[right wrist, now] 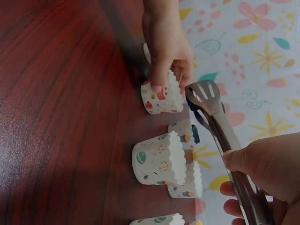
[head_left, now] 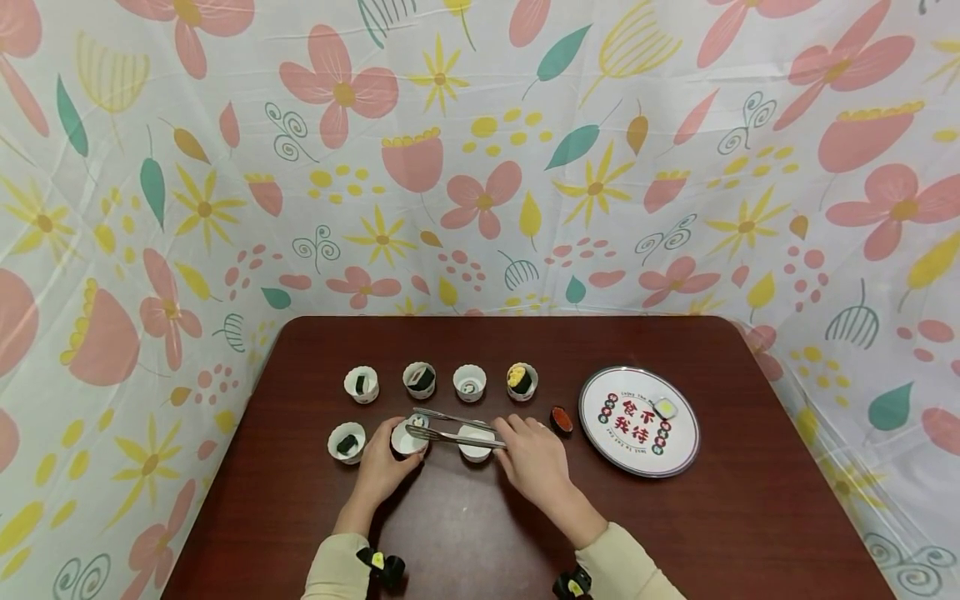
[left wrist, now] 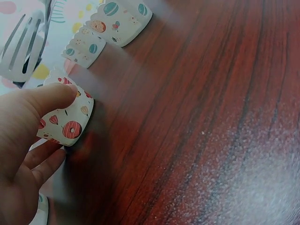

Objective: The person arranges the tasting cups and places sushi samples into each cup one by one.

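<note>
My left hand (head_left: 382,468) grips a white paper baking cup (left wrist: 70,119) by its sides, thumb on the near side. Metal tongs (right wrist: 229,150) with slotted ends are held in my right hand (head_left: 536,460). Their tips hang over the rim of the gripped cup. A small dark patch shows between the tips in the right wrist view; whether it is a held piece I cannot tell. Beneath the tongs stands another white cup (head_left: 476,454). To the right of my right hand, a dark-wrapped sushi piece with red topping (head_left: 561,420) lies on the table.
More paper cups stand behind and left: one with a yellow-topped sushi piece (head_left: 518,379), others with dark-wrapped pieces (head_left: 347,444). A round white plate (head_left: 611,442) with red lettering holds a small white-and-yellow piece (head_left: 664,407) on the right. Patterned cloth (head_left: 480,150) hangs behind the brown table (head_left: 450,542).
</note>
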Tool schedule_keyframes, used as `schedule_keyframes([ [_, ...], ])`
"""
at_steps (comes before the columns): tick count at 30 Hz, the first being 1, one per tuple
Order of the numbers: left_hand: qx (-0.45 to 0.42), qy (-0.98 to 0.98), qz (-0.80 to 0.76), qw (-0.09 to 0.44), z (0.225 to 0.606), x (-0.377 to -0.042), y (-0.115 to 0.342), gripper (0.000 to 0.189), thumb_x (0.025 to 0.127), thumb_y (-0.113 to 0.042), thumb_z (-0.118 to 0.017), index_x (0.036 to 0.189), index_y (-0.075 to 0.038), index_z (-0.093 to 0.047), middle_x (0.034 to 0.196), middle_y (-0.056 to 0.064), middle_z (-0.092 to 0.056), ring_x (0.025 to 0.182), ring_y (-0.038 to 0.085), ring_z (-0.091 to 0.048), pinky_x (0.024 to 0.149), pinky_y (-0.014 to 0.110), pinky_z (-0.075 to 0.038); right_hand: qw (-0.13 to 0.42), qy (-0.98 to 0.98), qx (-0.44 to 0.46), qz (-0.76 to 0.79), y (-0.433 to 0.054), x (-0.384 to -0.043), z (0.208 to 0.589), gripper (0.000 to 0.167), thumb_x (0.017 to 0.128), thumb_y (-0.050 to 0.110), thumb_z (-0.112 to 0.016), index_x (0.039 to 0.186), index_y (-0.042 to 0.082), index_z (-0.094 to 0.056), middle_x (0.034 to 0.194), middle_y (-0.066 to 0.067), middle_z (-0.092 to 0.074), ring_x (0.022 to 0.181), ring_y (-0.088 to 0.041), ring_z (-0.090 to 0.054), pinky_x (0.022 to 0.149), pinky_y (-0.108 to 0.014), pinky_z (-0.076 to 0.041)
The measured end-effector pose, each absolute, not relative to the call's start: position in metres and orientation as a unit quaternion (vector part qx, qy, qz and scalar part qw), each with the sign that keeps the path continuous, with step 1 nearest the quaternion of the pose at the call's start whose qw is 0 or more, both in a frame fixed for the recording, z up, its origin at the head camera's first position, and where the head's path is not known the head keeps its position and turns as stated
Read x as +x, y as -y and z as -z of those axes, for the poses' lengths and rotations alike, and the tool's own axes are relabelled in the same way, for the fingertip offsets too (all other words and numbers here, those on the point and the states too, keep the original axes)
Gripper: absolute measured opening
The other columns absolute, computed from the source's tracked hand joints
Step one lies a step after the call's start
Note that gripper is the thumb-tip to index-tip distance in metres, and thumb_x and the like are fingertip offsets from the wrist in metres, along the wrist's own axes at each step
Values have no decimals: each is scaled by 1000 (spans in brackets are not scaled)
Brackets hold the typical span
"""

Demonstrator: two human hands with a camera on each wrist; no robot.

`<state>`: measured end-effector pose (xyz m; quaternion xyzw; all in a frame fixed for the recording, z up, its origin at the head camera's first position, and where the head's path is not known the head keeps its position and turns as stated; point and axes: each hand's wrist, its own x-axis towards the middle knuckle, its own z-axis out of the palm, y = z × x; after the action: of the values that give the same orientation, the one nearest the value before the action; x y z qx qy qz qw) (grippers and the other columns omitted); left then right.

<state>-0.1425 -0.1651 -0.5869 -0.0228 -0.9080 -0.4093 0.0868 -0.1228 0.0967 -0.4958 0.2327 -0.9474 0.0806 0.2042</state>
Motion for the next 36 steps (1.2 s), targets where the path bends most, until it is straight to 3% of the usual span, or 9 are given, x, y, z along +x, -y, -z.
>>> schedule_keyframes([
  [6,-22,906,415,80,587,-143,165,65,65,-17,-82,122,-9,-51,116,12,-58,105,30,-56,86,47,-44,195,949,234,-77,-92,-125,497,33,70,25,-77,96,16,-57,82,1,-56,73,-23,-56,66,-35,-46],
  [20,-27,905,415,88,586,-143,166,65,64,-18,-82,121,-7,-52,114,12,-59,106,30,-56,87,46,-44,191,951,237,-59,-88,-126,502,34,72,28,-76,97,16,-56,82,1,-56,70,-20,-56,55,-32,-44],
  [36,-33,900,424,99,587,-143,166,62,65,-15,-82,120,-7,-54,113,11,-59,104,29,-57,86,46,-44,185,954,219,-87,-96,-122,500,40,70,28,-77,104,17,-59,87,1,-59,77,-21,-58,62,-34,-48],
])
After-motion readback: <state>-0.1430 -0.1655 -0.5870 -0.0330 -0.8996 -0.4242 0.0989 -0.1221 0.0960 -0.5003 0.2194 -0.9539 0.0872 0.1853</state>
